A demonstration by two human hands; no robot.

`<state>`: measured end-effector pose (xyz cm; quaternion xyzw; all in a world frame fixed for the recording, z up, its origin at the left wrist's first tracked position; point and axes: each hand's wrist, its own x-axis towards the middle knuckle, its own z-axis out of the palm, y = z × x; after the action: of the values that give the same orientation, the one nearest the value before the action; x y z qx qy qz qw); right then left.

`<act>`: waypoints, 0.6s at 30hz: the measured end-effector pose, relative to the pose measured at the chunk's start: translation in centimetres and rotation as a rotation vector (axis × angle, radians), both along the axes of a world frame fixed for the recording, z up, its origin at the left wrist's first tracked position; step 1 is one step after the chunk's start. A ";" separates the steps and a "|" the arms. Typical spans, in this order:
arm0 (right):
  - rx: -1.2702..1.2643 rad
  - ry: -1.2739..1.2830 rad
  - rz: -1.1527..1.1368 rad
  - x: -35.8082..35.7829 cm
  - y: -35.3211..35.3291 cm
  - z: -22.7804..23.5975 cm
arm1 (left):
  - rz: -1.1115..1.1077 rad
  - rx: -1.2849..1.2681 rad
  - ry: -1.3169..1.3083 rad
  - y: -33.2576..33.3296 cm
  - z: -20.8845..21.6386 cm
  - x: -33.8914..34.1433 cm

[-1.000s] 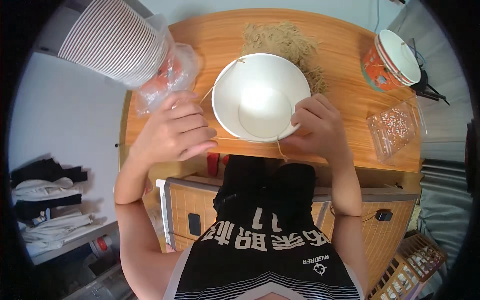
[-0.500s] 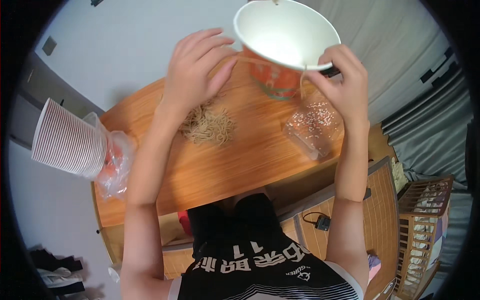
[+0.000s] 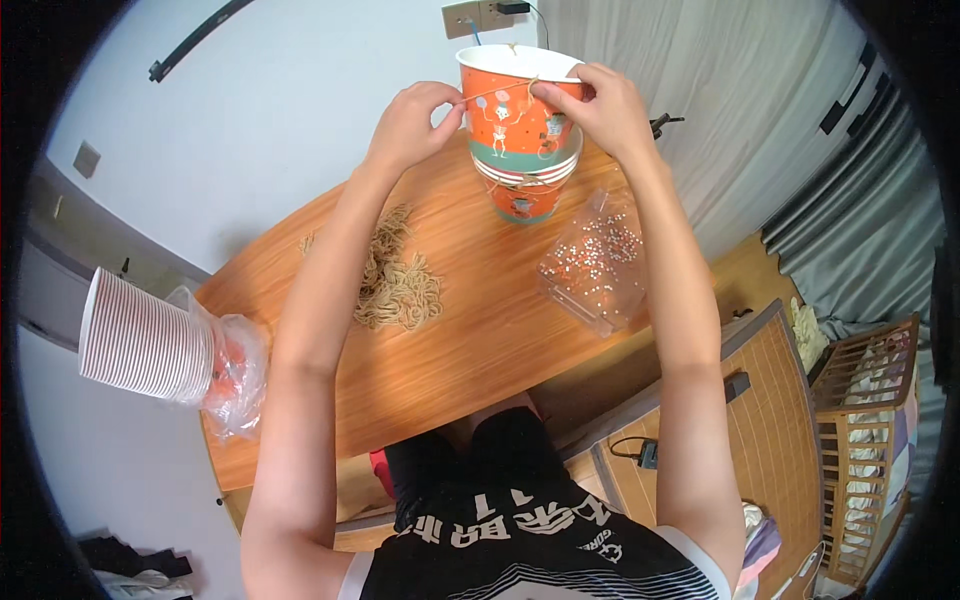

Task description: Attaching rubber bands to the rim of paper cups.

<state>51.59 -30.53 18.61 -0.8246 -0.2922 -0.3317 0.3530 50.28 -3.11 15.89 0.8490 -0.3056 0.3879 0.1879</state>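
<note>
Both our arms reach forward, nearly straight, over the wooden table (image 3: pixel 480 330). Our left hand (image 3: pixel 410 125) pinches one end of a tan string (image 3: pixel 497 90) between thumb and forefinger, just left of an orange paper cup (image 3: pixel 515 105). Our right hand (image 3: pixel 595 105) grips the cup's right rim and wall, fingers curled over the string's other end. The cup sits upright on a short stack of like cups (image 3: pixel 525 185) at the table's far edge, close to the pale wall. A heap of tan cord (image 3: pixel 395 285) lies under our left forearm; a clear bag of small beads (image 3: pixel 595 265) lies under our right forearm, near the table's right edge. A bagged sleeve of striped cups (image 3: pixel 150 345) overhangs the left edge. Bare tabletop lies between cord and beads.
</note>
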 end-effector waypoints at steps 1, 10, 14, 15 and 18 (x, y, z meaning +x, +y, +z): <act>-0.027 0.028 0.005 0.4 -0.1 0.0 | 0.003 -0.024 0.036 -0.2 -0.1 0.2; -0.171 0.007 0.016 -1.7 -1.0 -3.8 | 0.034 0.182 0.007 -0.1 -3.1 -2.5; -0.011 -0.148 -0.077 -2.4 -1.0 -4.3 | 0.166 0.021 0.024 -0.2 -3.8 -6.6; -0.041 -0.221 -0.091 -2.4 -0.7 -4.6 | 0.171 -0.079 0.054 -0.1 -3.7 -8.0; -0.195 -0.217 0.054 -2.3 1.3 -5.5 | 0.205 -0.250 0.119 1.4 -3.3 -14.0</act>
<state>49.32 -29.28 13.13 -0.8063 -0.3813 -0.3793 0.2463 36.28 -1.66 12.57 0.8673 -0.1553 0.3888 0.2693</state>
